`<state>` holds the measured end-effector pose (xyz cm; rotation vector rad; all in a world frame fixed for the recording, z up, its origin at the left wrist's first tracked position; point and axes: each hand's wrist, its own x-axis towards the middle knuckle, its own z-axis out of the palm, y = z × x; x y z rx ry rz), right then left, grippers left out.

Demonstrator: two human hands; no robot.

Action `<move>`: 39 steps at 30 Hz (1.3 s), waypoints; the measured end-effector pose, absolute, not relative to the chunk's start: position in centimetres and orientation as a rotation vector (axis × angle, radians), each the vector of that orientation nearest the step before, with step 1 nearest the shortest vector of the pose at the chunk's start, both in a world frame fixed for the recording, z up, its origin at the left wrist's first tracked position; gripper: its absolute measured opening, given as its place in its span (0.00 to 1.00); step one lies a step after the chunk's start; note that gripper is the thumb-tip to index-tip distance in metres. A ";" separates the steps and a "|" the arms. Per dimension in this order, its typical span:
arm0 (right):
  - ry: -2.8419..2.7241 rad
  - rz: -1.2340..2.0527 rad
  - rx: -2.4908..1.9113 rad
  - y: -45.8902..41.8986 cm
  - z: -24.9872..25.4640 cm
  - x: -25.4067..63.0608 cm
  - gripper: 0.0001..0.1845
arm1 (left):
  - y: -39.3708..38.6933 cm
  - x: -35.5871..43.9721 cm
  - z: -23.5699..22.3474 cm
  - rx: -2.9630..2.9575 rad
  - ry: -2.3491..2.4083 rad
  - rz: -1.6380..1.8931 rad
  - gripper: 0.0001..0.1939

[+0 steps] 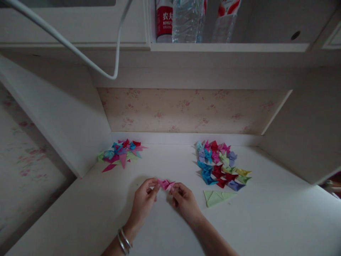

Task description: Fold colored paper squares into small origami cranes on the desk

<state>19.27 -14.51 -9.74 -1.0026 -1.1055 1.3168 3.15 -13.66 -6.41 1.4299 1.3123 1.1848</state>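
Between my hands, just above the white desk, is a small pink folded paper piece. My left hand pinches its left tip between thumb and fingers. At its right end, my right hand closes thumb and fingers on the other tip. To the right of my right hand lies a flat, light green folded paper. Beyond it sit rows of folded paper pieces in blue, red, yellow and purple, with more small pieces in several colours behind them.
A heap of coloured folded paper lies at the back left of the desk. White side panels enclose the desk. Overhead, a shelf holds plastic bottles, and a white cable hangs down at the upper left.
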 end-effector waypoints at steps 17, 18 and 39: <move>-1.093 1.282 -1.004 -14.6 -9.3 19.0 0.20 | -13.6 3.1 -6.7 1.493 1.344 1.078 0.25; -1.087 1.268 -1.019 -14.6 -9.3 19.0 0.20 | -13.6 3.2 -6.5 1.489 1.352 1.068 0.25; -0.842 1.322 -0.955 -13.9 -9.3 19.3 0.21 | -13.2 1.9 -6.1 1.590 1.487 1.077 0.22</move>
